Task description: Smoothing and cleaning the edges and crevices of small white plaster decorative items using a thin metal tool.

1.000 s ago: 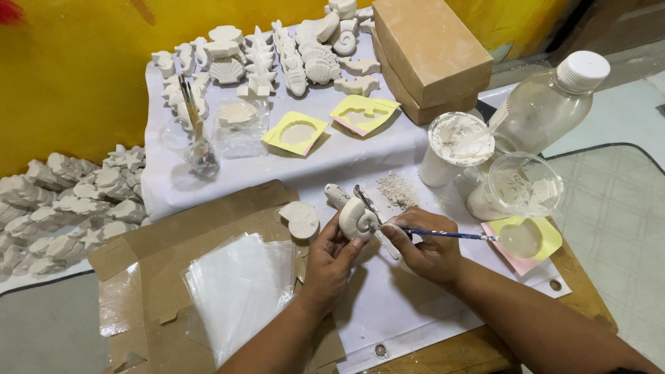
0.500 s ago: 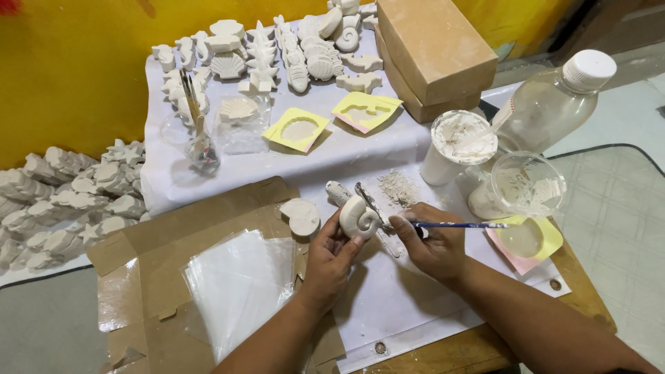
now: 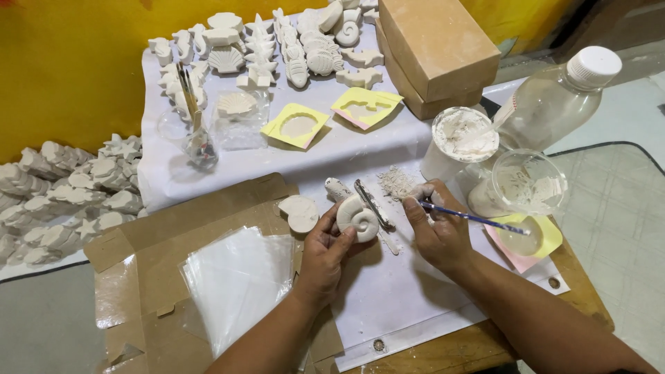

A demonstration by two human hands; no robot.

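Working over the white sheet (image 3: 388, 305) that covered the wooden table (image 3: 575, 291), you had the bulkiest things pushed to the far edge, out of your elbows' way: the tan cardboard box (image 3: 433, 52), the clear plastic bottle (image 3: 554, 100) with its white cap, and the rows of white plaster castings (image 3: 277, 48) laid out flat on the raised cloth, probably to dry. To your left lay the flattened brown cardboard (image 3: 159, 277) with a stack of clear plastic sheets (image 3: 235, 284) on it, and beyond it another heap of castings (image 3: 62, 201). Closer in stood the plaster-smeared white cup (image 3: 460, 138) and the clear plastic cup (image 3: 526, 183), both just beside your right hand (image 3: 440, 232), which was closed in a pinch on the thin blue-handled brush (image 3: 478, 219), its handle pointing towards those cups (a careless sweep could have tipped them). Your left hand (image 3: 329, 253) cupped the spiral shell casting (image 3: 358, 216) from below, fingers curled round its lower edge and tilting the face up towards you, so the brush end could reach it. Just beside it rested two small round castings (image 3: 299, 213), a metal tool (image 3: 374, 204) and a scatter of plaster crumbs (image 3: 396, 181). Two yellow moulds (image 3: 332, 114) sat further back.
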